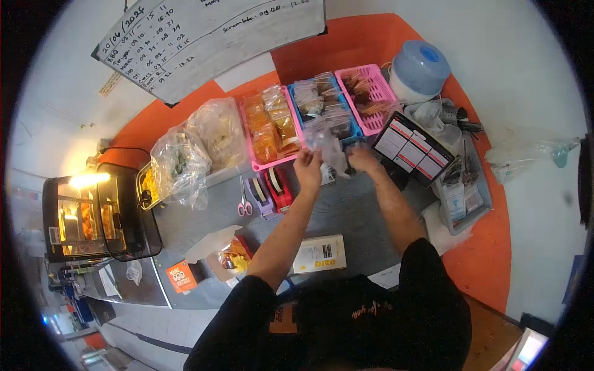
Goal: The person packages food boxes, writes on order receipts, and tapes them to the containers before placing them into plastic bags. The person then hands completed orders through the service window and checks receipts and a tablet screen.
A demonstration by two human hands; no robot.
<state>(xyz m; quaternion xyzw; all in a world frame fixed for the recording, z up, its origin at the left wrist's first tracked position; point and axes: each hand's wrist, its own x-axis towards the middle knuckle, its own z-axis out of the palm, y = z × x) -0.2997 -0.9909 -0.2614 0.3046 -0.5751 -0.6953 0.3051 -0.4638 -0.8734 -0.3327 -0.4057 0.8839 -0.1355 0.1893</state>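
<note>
My left hand point(307, 166) pinches the edge of a clear plastic bag point(331, 148) in front of the baskets. My right hand point(363, 159) is just right of the bag, its fingers closed at the front of the blue basket point(357, 128); what they hold is too small to make out. Small clear sachets point(309, 102) fill the blue basket. To its left, a pink basket point(255, 162) holds sachets of orange and yellow sauce point(266, 142). Below my left forearm lies an open takeaway box point(216, 263) with food inside.
Scissors point(245, 207) and two tape dispensers point(279, 188) lie left of my left forearm. A tablet point(413, 148) stands right of my right hand. An orange box point(181, 276), a white box point(318, 254), a second pink basket point(385, 93) and a lit food warmer point(86, 213) surround the work area.
</note>
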